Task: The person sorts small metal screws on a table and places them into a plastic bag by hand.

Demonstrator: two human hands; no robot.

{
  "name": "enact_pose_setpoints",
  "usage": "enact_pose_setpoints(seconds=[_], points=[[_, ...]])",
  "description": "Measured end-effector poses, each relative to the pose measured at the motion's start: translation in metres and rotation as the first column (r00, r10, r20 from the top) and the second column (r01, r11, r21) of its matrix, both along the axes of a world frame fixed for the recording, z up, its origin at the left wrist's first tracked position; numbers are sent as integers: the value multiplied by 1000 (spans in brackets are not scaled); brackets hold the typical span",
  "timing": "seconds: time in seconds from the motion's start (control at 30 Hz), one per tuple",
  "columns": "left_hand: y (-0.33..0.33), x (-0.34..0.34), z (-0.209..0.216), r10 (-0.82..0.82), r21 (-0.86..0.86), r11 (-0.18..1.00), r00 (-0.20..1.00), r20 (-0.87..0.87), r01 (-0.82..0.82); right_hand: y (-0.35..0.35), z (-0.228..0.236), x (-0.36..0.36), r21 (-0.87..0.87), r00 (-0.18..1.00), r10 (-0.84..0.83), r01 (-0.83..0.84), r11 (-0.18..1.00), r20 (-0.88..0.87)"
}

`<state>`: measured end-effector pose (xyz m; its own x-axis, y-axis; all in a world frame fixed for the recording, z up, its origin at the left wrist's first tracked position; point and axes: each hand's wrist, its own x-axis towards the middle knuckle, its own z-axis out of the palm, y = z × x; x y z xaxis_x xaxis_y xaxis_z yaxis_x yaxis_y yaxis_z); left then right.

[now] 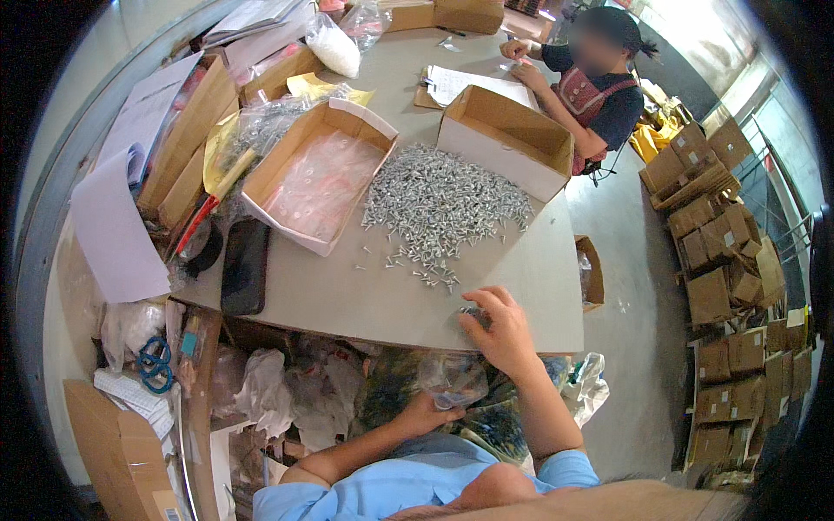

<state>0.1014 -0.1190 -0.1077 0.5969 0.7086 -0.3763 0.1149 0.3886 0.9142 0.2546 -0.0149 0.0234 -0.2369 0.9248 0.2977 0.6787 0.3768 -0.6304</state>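
Head view: my left hand (426, 415) grips a clear plastic bag (453, 380), filmy and crinkled, just off the table's (317, 291) near edge. My right hand (504, 334) is curved, thumb apart from fingers, over a few small screws (472, 311) on the table; I cannot tell whether I am pinching any. Beyond it spreads a heap of shiny metal screws (443, 204), hemmed in by a white-sided cardboard tray (300, 234) of thin plastic bags (321, 182) and a deeper cardboard box (482, 143). A flat black phone (245, 265) lies to the left; a co-worker (608, 95) sits across.
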Motion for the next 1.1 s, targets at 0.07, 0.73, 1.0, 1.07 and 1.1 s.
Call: enact_pose_setpoints(seconds=[0.07,0.73,1.0,1.07,1.1], points=[[1,-2,14,25,62,998,999,38,-28,-1,-4,-2,36,993,55,-59,998,101],[1,2,-2,70,75,994,995,69,-76,30,1,-18,-124,967,116,-89,988,227],[1,5,-20,1,95,995,997,81,-9,50,21,-17,-351,998,63,-57,935,7],[6,-1,9,-7,58,998,1000,-2,7,62,5,-19,-149,997,56,-47,988,56],[7,-5,19,4,39,999,999,-44,-2,66,2,-24,-46,995,63,-60,997,80]])
